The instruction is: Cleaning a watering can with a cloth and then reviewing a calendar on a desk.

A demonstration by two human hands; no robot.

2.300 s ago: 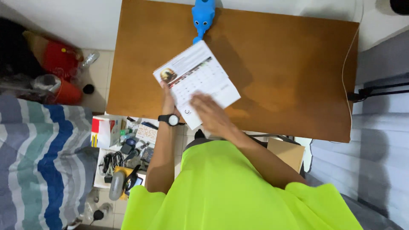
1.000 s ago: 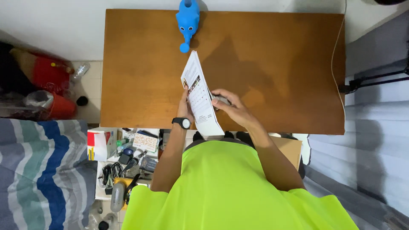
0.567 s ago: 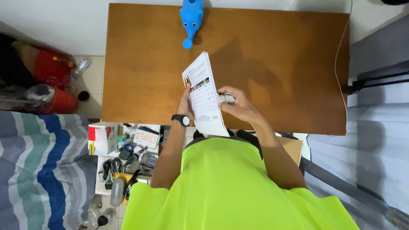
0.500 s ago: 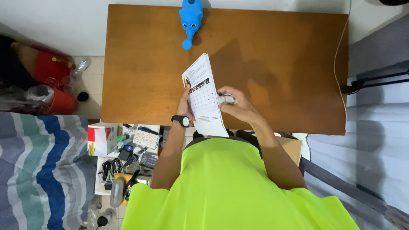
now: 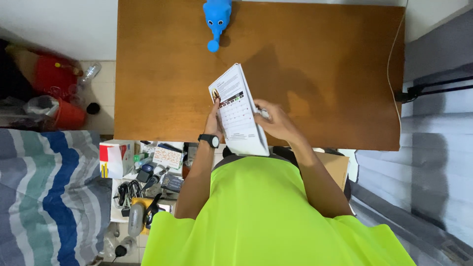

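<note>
Here both hands grip a white spiral-bound desk calendar point(image 5: 237, 117) above the brown wooden table point(image 5: 162, 83). The left hand point(image 5: 213, 120) pinches its left edge. The right hand point(image 5: 276, 122) holds a grey cloth wad point(image 5: 263, 113) against its right side.

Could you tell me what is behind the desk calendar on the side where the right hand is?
The right hand is behind the calendar, holding a small grey-white wad, possibly cloth. Most of the wad and the fingertips are covered by the calendar. The left hand grips its other edge.

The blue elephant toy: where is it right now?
In the head view, the blue elephant toy stands at the wooden table's far edge, left of centre, beyond the held-up calendar.
</note>
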